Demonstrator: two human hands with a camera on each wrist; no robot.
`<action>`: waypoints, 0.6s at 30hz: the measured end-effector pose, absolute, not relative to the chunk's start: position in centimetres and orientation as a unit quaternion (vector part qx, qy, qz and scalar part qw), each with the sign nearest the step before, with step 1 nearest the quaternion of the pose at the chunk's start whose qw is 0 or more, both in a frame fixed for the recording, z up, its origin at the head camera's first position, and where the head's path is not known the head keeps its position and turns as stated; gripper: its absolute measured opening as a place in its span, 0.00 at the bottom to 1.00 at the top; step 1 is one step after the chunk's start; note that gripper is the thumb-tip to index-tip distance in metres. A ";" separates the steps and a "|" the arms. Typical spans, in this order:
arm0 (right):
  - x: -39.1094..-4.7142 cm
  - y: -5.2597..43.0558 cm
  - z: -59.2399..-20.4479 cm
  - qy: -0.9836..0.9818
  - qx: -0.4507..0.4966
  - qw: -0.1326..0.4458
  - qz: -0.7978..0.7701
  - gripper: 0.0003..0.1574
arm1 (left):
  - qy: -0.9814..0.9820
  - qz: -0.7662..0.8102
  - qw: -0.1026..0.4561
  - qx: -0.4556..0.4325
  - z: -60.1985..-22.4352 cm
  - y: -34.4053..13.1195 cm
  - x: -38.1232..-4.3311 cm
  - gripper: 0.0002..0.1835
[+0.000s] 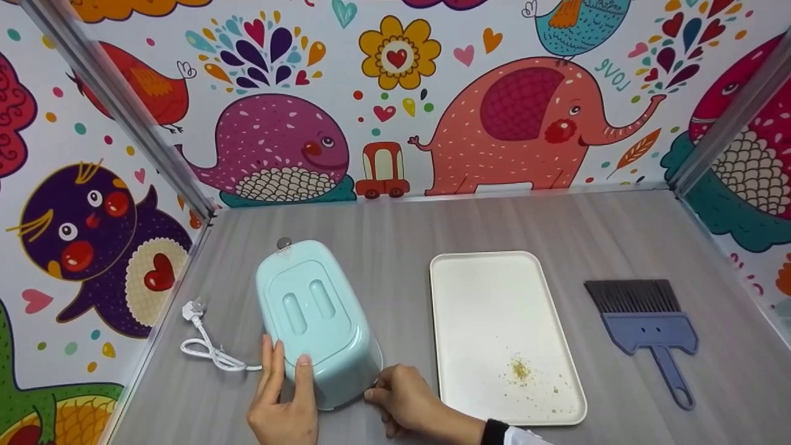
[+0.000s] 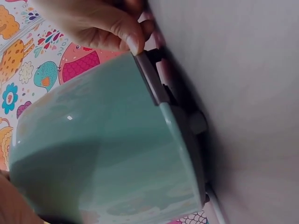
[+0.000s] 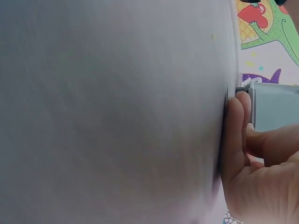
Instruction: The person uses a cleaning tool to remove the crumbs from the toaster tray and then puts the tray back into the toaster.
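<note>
A mint-green toaster [image 1: 309,309], its top covered by a lid with two oblong recesses, stands upright on the table in the head view. My left hand [image 1: 284,395] rests on its near left end, fingers and thumb extended against the lid and side. At the near right bottom edge my right hand [image 1: 405,398] pinches the toaster's crumb tray. The left wrist view shows the right thumb [image 2: 133,42] on the end of that grey crumb tray [image 2: 153,81], low at the base. In the right wrist view, the fingers [image 3: 235,126] lie close to the tabletop.
Right of the toaster lies a cream tray [image 1: 488,303] with crumbs [image 1: 520,369] near its front. Farther right is a blue brush [image 1: 649,334] with dark bristles. A white cord with a plug [image 1: 193,311] lies at left. Patterned walls [image 1: 395,123] enclose the table.
</note>
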State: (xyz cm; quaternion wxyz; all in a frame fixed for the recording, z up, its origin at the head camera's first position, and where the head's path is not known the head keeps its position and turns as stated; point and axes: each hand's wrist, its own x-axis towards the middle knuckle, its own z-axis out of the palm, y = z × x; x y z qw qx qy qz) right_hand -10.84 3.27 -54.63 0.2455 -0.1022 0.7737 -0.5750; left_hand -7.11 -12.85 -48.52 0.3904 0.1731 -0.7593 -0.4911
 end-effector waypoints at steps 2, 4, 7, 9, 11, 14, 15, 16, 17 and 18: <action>-10.8 3.3 -54.5 0.777 -0.110 0.247 -0.569 0.19 | -0.762 -0.487 0.393 0.169 -48.6 -13.0 -7.1 0.25; -10.6 3.3 -54.4 0.781 -0.117 0.247 -0.562 0.19 | -0.766 -0.480 0.394 0.167 -48.6 -13.0 -7.1 0.25; -10.4 3.4 -54.1 0.785 -0.128 0.248 -0.553 0.18 | -0.769 -0.473 0.398 0.161 -48.7 -13.1 -7.1 0.25; -10.2 3.6 -54.0 0.789 -0.136 0.246 -0.546 0.17 | -0.772 -0.470 0.398 0.158 -48.7 -13.2 -7.1 0.26; -10.0 3.9 -53.8 0.794 -0.147 0.242 -0.538 0.16 | -0.775 -0.468 0.395 0.155 -48.7 -13.2 -7.1 0.26; -9.8 4.3 -53.4 0.805 -0.166 0.224 -0.523 0.13 | -0.782 -0.464 0.385 0.157 -48.7 -13.3 -7.0 0.27; -9.7 4.5 -53.2 0.808 -0.172 0.219 -0.519 0.12 | -0.785 -0.462 0.382 0.159 -48.7 -13.3 -7.0 0.27; -9.7 4.7 -53.0 0.810 -0.177 0.213 -0.517 0.11 | -0.787 -0.460 0.379 0.160 -48.7 -13.3 -7.0 0.27; -9.7 5.0 -52.7 0.811 -0.182 0.206 -0.516 0.10 | -0.790 -0.457 0.376 0.159 -48.7 -13.4 -6.9 0.28; -9.6 5.2 -52.4 0.812 -0.185 0.201 -0.515 0.09 | -0.793 -0.454 0.374 0.158 -48.7 -13.4 -6.9 0.28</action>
